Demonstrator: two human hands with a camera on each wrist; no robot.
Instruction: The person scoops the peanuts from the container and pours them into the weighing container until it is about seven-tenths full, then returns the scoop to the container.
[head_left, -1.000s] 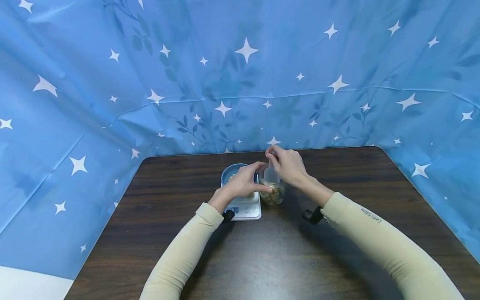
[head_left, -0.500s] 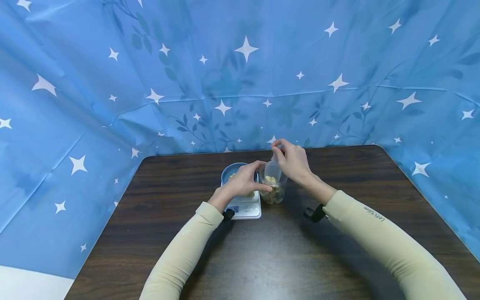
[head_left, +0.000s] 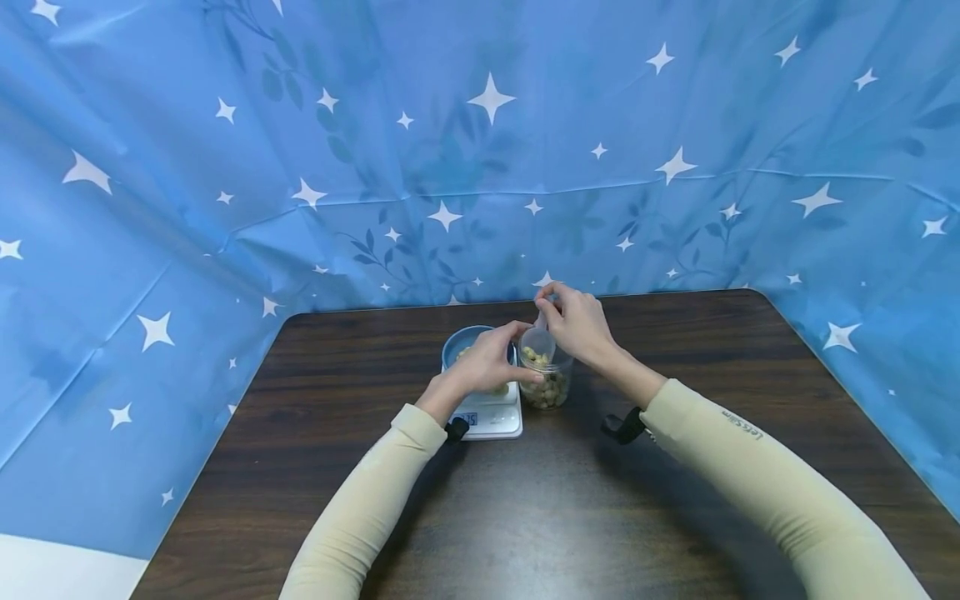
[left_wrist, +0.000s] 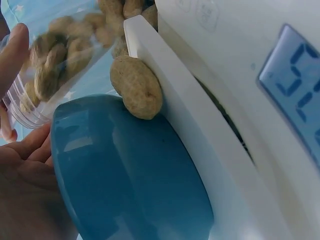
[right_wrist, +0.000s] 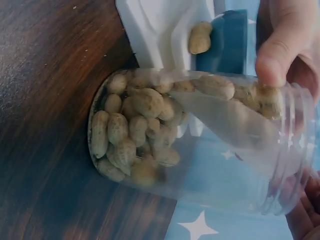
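My left hand [head_left: 491,360] grips a clear jar [right_wrist: 210,175] near its mouth, thumb on the near side. Unshelled peanuts [right_wrist: 145,115] fill the lower part of the jar, which stands on the table. A translucent scoop [head_left: 537,340] dips through the jar's mouth with a few peanuts in its bowl. My right hand [head_left: 581,327] pinches the scoop's handle from above. Left of the jar, a blue bowl [left_wrist: 125,175] sits on a white kitchen scale [head_left: 495,423], partly hidden behind my left hand. One loose peanut [left_wrist: 137,87] lies on the scale, against the bowl.
The dark wooden table [head_left: 480,517] stretches out in front of the scale and to both sides. A blue star-patterned cloth [head_left: 480,167] hangs right behind the table's far edge. The scale's lit display [left_wrist: 295,85] faces me, partly covered by my left wrist strap.
My right hand rose slightly to the right with the scoop, then came back left and a little lower. The scoop has tilted, and peanuts now show in it. My left hand stayed put.
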